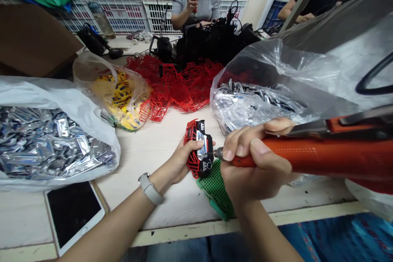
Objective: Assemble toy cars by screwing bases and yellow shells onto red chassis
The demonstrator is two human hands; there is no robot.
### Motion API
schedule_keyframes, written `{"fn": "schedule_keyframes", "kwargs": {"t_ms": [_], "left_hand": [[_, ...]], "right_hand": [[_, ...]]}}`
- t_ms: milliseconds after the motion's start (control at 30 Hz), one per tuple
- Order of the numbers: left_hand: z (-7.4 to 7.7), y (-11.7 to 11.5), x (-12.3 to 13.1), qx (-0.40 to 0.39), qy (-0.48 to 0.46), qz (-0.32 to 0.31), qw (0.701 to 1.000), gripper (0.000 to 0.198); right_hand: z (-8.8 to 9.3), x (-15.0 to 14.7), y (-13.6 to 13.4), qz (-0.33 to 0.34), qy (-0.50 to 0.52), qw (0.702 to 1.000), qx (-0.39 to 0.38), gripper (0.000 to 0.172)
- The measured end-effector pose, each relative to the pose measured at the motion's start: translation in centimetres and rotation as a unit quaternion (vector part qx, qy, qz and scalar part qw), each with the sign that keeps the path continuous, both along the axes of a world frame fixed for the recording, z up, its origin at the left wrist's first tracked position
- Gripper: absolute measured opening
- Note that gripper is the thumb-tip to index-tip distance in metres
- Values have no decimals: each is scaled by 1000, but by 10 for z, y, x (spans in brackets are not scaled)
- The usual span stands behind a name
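My left hand [181, 159] grips a toy car [206, 164] with a red cage frame, a black body and a shiny silver panel, its thumb pressed on the panel. My right hand [254, 159] is wrapped round an orange electric screwdriver [319, 157] held level from the right. The screwdriver's metal tip [217, 153] meets or nearly meets the car's black side; exact contact I cannot make out. Under the car and my right hand lies a green perforated basket [216, 188], partly covered.
Bags of silver parts stand left [39, 143] and right [254, 102]. Yellow parts [123, 94] fill another bag. Red frames [184, 86] and black car bodies [208, 45] are heaped behind. A tablet [73, 213] lies front left. Across the table a person [196, 4] holds another orange screwdriver.
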State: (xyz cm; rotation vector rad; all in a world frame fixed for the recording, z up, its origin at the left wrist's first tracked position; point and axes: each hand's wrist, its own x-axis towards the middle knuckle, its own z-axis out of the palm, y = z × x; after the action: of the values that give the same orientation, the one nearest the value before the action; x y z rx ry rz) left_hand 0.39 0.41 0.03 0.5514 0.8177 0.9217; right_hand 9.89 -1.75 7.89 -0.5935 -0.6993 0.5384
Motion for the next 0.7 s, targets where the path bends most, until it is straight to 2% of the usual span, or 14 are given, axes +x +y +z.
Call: {"fn": "schedule_keyframes", "kwargs": {"t_ms": [200,433,600,700], "left_hand": [[1,0,-2,-18,1,13,1000,41],[2,0,-2,-26,-6,15,1000,37],[-1,0,-2,-21,-12,1,1000,38],[-2,1,-2,-16,-18,-12,1000,38]], "right_hand": [[-5,-5,4,-2,-19,999,-26,18],[-8,-6,4,28,33,999,4,17],[-1,-3,5,47,35,998,-8,17],[7,7,5,48,3,999,-23,13]]}}
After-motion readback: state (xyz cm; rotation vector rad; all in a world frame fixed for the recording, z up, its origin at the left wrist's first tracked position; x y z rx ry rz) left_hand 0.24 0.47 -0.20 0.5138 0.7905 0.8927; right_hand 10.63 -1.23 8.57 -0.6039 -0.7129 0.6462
